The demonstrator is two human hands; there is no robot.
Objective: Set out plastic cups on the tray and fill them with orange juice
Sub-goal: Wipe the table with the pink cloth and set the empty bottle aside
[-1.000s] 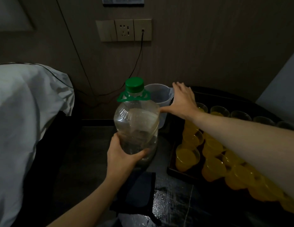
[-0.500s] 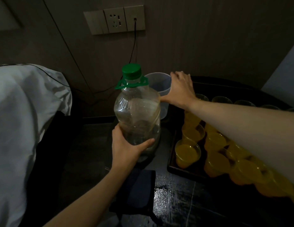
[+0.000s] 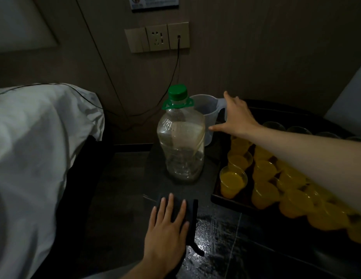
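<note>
Where the dark rectangular tray [image 3: 218,195] sits at the right of the black, glossy, wet-looking table [image 3: 226,234], rows of small clear plastic cups [image 3: 233,181] stand packed rim to rim, most holding opaque orange juice [image 3: 233,176]; a few cups along the far edge look empty. Just left of the tray stands a large see-through bottle [image 3: 181,141] with ribbed shoulders, a green screw cap [image 3: 177,92] and a green collar handle, nearly empty. Behind it, touching or nearly so, is a frosted plastic jug [image 3: 203,106] with a handle on its right. The right hand [image 3: 237,117] reaches over the tray toward that handle, fingers spread and gripping nothing; whether it touches the jug cannot be told. The left hand [image 3: 168,224] lies flat, fingers splayed, pressed on a dark folded cloth [image 3: 190,210] near the table's front edge. Rumpled white fabric [image 3: 34,148] fills the left, and a beige socket plate [image 3: 157,37] with a black cord [image 3: 176,63] plugged in hangs on the wall.
</note>
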